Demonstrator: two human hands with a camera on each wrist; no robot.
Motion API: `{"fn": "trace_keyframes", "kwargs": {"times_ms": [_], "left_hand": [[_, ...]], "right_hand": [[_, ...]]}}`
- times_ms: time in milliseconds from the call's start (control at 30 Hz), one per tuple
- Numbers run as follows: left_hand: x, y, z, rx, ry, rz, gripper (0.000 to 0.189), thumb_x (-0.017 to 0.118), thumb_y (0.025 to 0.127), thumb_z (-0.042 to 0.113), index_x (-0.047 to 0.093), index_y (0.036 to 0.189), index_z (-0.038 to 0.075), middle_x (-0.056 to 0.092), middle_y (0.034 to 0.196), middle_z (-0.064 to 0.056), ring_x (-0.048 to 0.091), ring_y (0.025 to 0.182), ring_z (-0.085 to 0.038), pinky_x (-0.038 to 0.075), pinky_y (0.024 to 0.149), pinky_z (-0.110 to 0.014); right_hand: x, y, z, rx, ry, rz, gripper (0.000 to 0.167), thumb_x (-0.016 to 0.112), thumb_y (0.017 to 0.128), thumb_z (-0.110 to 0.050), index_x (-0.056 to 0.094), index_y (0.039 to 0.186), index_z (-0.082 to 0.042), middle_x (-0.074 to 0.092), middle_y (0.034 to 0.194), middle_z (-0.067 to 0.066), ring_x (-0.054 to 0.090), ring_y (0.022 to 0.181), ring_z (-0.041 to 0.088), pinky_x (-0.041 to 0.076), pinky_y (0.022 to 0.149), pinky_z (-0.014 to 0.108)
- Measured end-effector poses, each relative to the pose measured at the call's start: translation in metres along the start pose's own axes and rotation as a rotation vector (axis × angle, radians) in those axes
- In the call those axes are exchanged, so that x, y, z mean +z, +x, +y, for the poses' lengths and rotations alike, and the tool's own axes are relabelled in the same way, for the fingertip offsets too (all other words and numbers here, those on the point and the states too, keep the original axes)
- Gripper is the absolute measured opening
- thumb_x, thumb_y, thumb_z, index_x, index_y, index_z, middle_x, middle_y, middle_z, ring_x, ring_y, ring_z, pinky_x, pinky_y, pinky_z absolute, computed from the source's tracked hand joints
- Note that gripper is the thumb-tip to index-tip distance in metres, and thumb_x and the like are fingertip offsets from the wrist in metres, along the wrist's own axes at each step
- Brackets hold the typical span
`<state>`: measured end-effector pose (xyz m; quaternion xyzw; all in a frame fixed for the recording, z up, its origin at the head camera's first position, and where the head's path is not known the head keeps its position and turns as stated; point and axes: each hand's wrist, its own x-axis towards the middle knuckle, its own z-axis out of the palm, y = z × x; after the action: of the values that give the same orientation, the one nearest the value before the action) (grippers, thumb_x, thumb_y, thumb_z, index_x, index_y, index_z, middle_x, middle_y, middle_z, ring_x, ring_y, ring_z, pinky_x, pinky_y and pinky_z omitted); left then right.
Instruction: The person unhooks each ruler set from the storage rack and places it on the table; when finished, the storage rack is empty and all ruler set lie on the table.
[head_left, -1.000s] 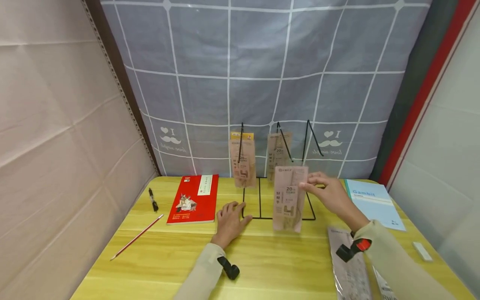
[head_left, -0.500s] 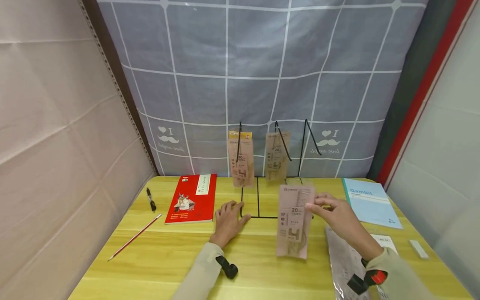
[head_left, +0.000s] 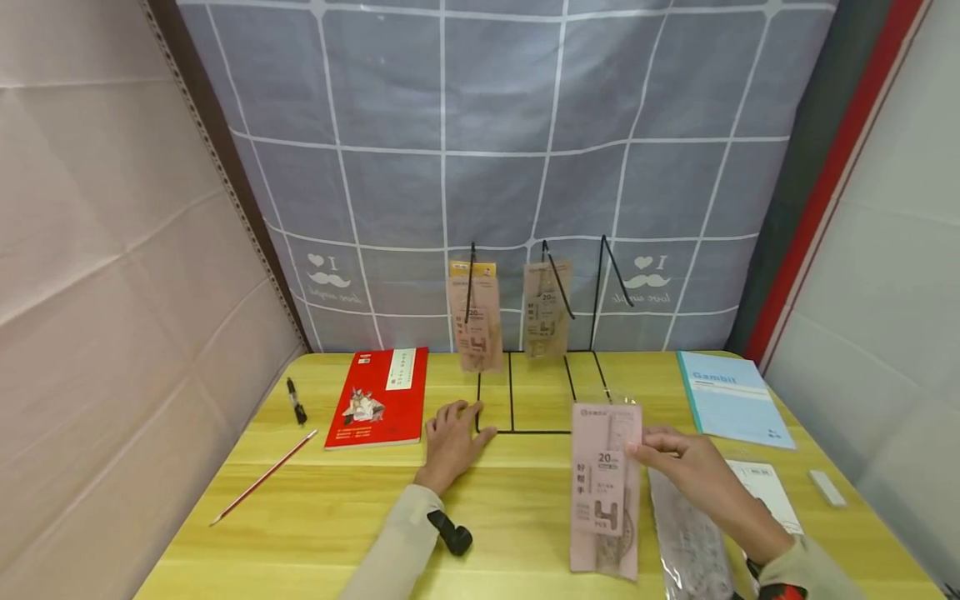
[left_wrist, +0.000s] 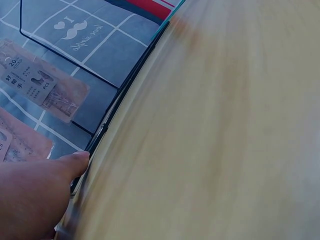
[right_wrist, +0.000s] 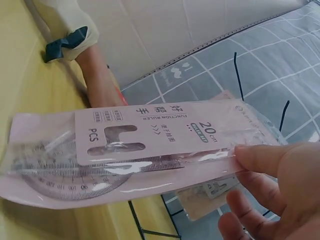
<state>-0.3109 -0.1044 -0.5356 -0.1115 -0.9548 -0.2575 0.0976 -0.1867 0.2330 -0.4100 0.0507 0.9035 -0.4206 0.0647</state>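
Note:
Between thumb and fingers, my right hand (head_left: pixel 693 471) pinches the right edge of a pink ruler set packet (head_left: pixel 588 487). In the right wrist view the ruler set (right_wrist: pixel 125 150) shows a clear protractor and ruler under plastic, tilted above the table. My left hand (head_left: pixel 452 442) rests at the front left corner of a black wire display rack (head_left: pixel 536 432). Its thumb (left_wrist: pixel 77 161) touches the rack's base wire in the left wrist view. One pink packet (head_left: pixel 476 321) hangs on the rack's left hook, another packet (head_left: pixel 547 317) on the middle hook. The right hook (head_left: pixel 617 271) carries nothing.
A red book (head_left: pixel 378 398), a black pen (head_left: pixel 296 402) and a pencil (head_left: pixel 262 477) lie left. At right are a light blue notebook (head_left: pixel 735 400), a white eraser (head_left: pixel 827 488), a clear-wrapped packet (head_left: pixel 686 533) and a white card (head_left: pixel 765 492). A grey curtain (head_left: pixel 495 108) hangs behind.
My right hand has brought the ruler set down and toward me, away from the rack. The left hand stays at the rack's corner. The whole head view has shifted slightly.

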Motion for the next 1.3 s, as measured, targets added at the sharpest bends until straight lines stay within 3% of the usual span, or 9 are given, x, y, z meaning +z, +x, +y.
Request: {"fn": "trace_keyframes", "kwargs": {"times_ms": [100, 167, 267, 333, 467, 600, 833, 1033, 1300], "left_hand": [[0.001, 0.000, -0.001, -0.003, -0.007, 0.000, 0.060, 0.066, 0.098, 0.050, 0.057, 0.150, 0.021, 0.051, 0.151, -0.015, 0.041, 0.141, -0.042, 0.032, 0.106, -0.063], [-0.001, 0.000, 0.000, -0.002, -0.002, -0.001, 0.059, 0.067, 0.098, 0.050, 0.058, 0.149, 0.021, 0.051, 0.151, -0.015, 0.042, 0.140, -0.042, 0.032, 0.105, -0.063], [-0.004, 0.000, 0.001, -0.009, 0.011, -0.014, 0.059, 0.066, 0.098, 0.050, 0.058, 0.149, 0.021, 0.051, 0.151, -0.014, 0.043, 0.140, -0.041, 0.033, 0.105, -0.062], [-0.006, 0.000, 0.003, -0.012, 0.016, -0.020, 0.058, 0.066, 0.098, 0.050, 0.058, 0.148, 0.022, 0.051, 0.151, -0.014, 0.043, 0.140, -0.040, 0.033, 0.105, -0.062], [-0.008, -0.001, 0.004, -0.017, 0.016, -0.031, 0.058, 0.065, 0.099, 0.050, 0.057, 0.150, 0.022, 0.050, 0.152, -0.014, 0.041, 0.141, -0.040, 0.033, 0.106, -0.062], [-0.007, -0.001, 0.004, -0.007, 0.015, -0.017, 0.058, 0.066, 0.099, 0.049, 0.058, 0.148, 0.020, 0.051, 0.151, -0.015, 0.042, 0.140, -0.040, 0.033, 0.104, -0.062], [-0.007, -0.002, 0.005, -0.013, 0.005, -0.013, 0.058, 0.067, 0.098, 0.049, 0.058, 0.148, 0.021, 0.051, 0.152, -0.014, 0.042, 0.141, -0.040, 0.033, 0.106, -0.062], [-0.007, -0.002, 0.006, -0.019, -0.007, -0.022, 0.058, 0.066, 0.099, 0.050, 0.058, 0.149, 0.021, 0.050, 0.152, -0.014, 0.041, 0.142, -0.040, 0.033, 0.106, -0.062], [-0.006, -0.001, 0.005, -0.014, 0.005, -0.019, 0.058, 0.066, 0.099, 0.050, 0.058, 0.148, 0.021, 0.051, 0.152, -0.014, 0.042, 0.141, -0.040, 0.033, 0.105, -0.061]], "right_hand": [[0.003, 0.000, 0.008, -0.024, -0.038, 0.015, 0.054, 0.064, 0.097, -0.059, 0.077, 0.122, -0.012, 0.058, 0.150, 0.017, 0.054, 0.136, 0.043, 0.051, 0.103, 0.056], [0.005, 0.000, 0.015, -0.066, -0.073, 0.042, 0.047, 0.065, 0.097, -0.056, 0.080, 0.114, -0.014, 0.064, 0.142, 0.015, 0.063, 0.123, 0.035, 0.056, 0.092, 0.047], [0.009, 0.001, 0.025, -0.119, -0.105, 0.067, 0.041, 0.068, 0.097, -0.052, 0.081, 0.107, -0.015, 0.066, 0.139, 0.016, 0.066, 0.112, 0.027, 0.055, 0.080, 0.037], [0.012, 0.003, 0.030, -0.112, -0.107, 0.071, 0.040, 0.069, 0.096, -0.052, 0.081, 0.105, -0.015, 0.065, 0.139, 0.016, 0.064, 0.110, 0.025, 0.053, 0.078, 0.035], [0.019, 0.008, 0.040, -0.110, -0.109, 0.081, 0.038, 0.072, 0.095, -0.050, 0.080, 0.103, -0.014, 0.065, 0.138, 0.016, 0.064, 0.114, 0.031, 0.055, 0.084, 0.044], [0.026, 0.012, 0.050, -0.140, -0.179, 0.104, 0.030, 0.074, 0.094, -0.046, 0.081, 0.097, -0.018, 0.068, 0.130, 0.016, 0.065, 0.114, 0.036, 0.054, 0.089, 0.053], [0.036, 0.017, 0.060, -0.131, -0.301, 0.140, 0.030, 0.076, 0.090, -0.051, 0.081, 0.095, -0.022, 0.072, 0.125, 0.017, 0.064, 0.117, 0.043, 0.037, 0.092, 0.072], [0.043, 0.016, 0.062, -0.101, -0.339, 0.176, 0.030, 0.079, 0.088, -0.048, 0.081, 0.094, -0.018, 0.074, 0.104, 0.005, 0.061, 0.109, 0.039, 0.034, 0.092, 0.066], [0.048, 0.014, 0.061, -0.082, -0.390, 0.185, 0.029, 0.081, 0.086, -0.046, 0.083, 0.092, -0.018, 0.071, 0.100, 0.003, 0.058, 0.105, 0.037, 0.028, 0.093, 0.066]]}}
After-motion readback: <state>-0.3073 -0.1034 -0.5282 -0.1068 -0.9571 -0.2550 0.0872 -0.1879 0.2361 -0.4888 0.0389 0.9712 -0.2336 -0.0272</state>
